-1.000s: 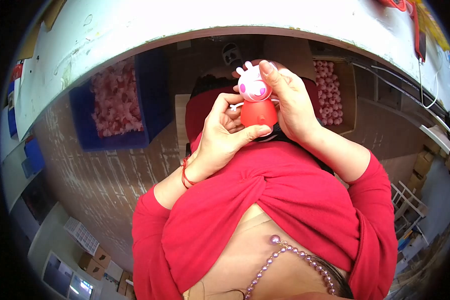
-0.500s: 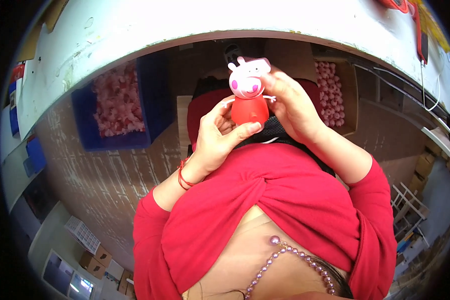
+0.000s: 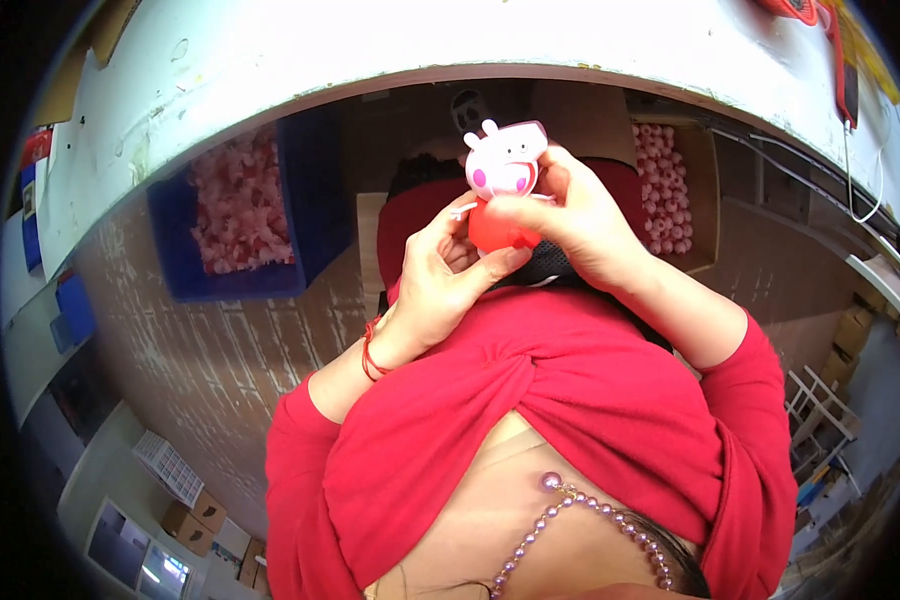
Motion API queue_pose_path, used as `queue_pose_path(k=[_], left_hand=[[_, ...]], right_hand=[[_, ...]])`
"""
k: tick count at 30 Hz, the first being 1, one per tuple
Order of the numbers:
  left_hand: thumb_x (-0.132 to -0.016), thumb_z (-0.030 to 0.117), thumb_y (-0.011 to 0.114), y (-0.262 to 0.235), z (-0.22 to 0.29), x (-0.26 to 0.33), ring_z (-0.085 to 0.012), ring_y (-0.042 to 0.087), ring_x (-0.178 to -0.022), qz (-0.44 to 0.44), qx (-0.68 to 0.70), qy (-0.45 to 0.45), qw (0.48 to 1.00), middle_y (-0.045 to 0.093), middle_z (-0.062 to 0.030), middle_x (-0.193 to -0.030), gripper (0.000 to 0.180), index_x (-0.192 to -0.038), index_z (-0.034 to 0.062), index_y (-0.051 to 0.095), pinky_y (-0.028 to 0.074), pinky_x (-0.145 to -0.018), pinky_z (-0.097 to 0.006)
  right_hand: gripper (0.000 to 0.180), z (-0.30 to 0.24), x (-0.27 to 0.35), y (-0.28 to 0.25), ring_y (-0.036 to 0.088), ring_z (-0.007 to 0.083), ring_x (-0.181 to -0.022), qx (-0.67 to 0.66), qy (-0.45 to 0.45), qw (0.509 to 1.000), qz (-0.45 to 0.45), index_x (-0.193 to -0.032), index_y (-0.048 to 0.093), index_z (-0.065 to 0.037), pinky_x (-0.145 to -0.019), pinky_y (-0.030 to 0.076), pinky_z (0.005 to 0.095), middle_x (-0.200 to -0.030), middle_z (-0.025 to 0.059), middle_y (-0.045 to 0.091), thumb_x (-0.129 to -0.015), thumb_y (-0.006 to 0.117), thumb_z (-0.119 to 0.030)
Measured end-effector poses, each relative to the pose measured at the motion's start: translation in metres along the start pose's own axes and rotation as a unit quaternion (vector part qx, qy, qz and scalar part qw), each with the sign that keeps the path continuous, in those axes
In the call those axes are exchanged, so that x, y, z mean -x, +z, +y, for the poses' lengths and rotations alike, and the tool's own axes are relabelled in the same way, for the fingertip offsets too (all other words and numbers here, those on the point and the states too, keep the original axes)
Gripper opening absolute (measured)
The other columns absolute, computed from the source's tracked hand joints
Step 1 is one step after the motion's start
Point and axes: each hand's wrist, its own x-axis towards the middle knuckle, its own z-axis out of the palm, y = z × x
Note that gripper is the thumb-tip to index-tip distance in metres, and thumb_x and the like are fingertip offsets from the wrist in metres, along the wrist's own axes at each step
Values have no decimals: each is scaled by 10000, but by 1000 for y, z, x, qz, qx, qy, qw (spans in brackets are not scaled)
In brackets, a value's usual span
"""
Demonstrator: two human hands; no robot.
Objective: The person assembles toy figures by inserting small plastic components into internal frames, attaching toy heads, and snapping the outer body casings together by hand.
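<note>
A toy pig figure point(image 3: 500, 165) with a pink head and a red body is held upright between my hands, over my lap. My left hand point(image 3: 445, 265) wraps the lower part of the red body, its thumb across the front near the base. My right hand point(image 3: 580, 215) grips the figure from the other side, the thumb lying across the front just below the head and the fingers beside the head. That thumb hides part of the upper body. One small white arm of the toy sticks out beside my left fingers.
A white worktable point(image 3: 370, 45) curves across the far side, its edge beyond the toy. Below it on the left stands a blue bin point(image 3: 315, 225) of pink and red parts. On the right, a cardboard box point(image 3: 705, 195) holds pink round pieces. A red-and-black tool point(image 3: 845, 85) hangs near the table's right end.
The toy has shifted slightly right and its head has turned a little. My right thumb has come down from beside the head to the front of the body. My left hand keeps its hold.
</note>
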Motion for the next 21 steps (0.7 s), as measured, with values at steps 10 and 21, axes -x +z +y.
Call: queue_pose_path(k=[10,21], left_hand=[[-805,3,683,2,-1,1,-145,571,-1028,-11,-43,-47,998,573,-108,-1131,533,-1273,-49,431,473,-904,-281],[-802,-6,679,-1,5,0,-153,582,-1021,-7,-41,-23,999,574,-110,-1136,529,-1269,-53,436,468,-903,-279]], right_hand=[[570,3,-2,3,545,137,-1016,118,4,992,53,-1173,420,-26,-892,453,291,-1069,76,561,-736,769,-134],[381,-3,-5,-14,618,131,-894,62,-31,997,21,-1078,574,42,-805,501,256,-981,111,651,-803,718,-179]])
